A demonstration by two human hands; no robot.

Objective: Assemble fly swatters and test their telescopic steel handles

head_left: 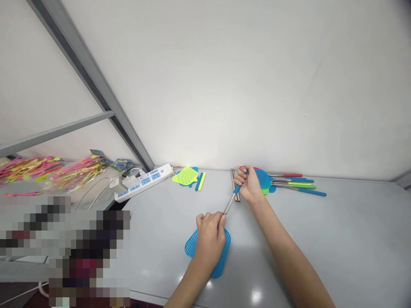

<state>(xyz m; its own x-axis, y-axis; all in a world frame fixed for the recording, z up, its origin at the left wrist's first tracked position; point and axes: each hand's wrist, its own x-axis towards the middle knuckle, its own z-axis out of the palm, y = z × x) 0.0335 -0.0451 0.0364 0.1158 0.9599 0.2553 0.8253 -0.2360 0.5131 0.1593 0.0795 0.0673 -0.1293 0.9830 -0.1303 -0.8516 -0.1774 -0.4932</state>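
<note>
Where the blue fly swatter (224,252) is: on the near middle of the surface (321,256), shaft slanting far and right.
Left hand (211,233): closed around the shaft's near end, hiding its joint with the head.
Right hand (248,183): fist wrapped on the blue grip (237,189).
Shaft risk: a loose left hold under hard pushing could let it twist.
Far-side risk: a sudden slip could knock the metal rods (237,198) beside the right hand.
</note>
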